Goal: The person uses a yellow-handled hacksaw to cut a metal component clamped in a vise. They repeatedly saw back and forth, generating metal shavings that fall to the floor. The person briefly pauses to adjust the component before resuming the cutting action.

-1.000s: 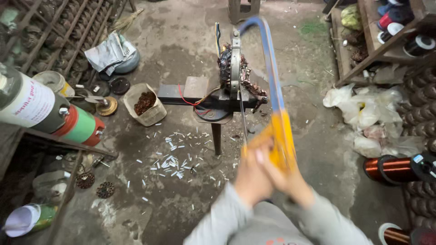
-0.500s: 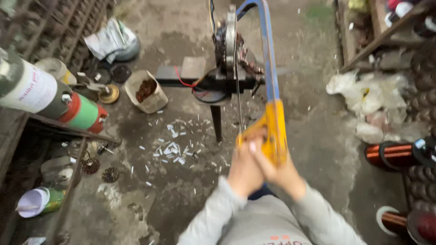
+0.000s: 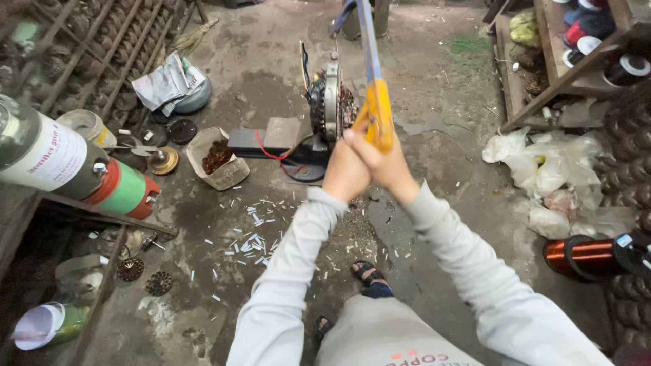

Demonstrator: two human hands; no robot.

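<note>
Pushed forward since before, both hands (image 3: pixel 366 166) clasp hacksaw (image 3: pixel 376 112), apparently across stator (image 3: pixel 330 102)

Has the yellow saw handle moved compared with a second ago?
Yes. Both hands have pushed the yellow saw handle forward, away from the body; it is now right beside the clamped motor part, where earlier it was well short of it.

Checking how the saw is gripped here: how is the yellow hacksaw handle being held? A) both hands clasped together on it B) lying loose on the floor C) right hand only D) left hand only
A: the left hand and right hand are wrapped together around the yellow hacksaw handle, above the clamped motor stator.
</note>
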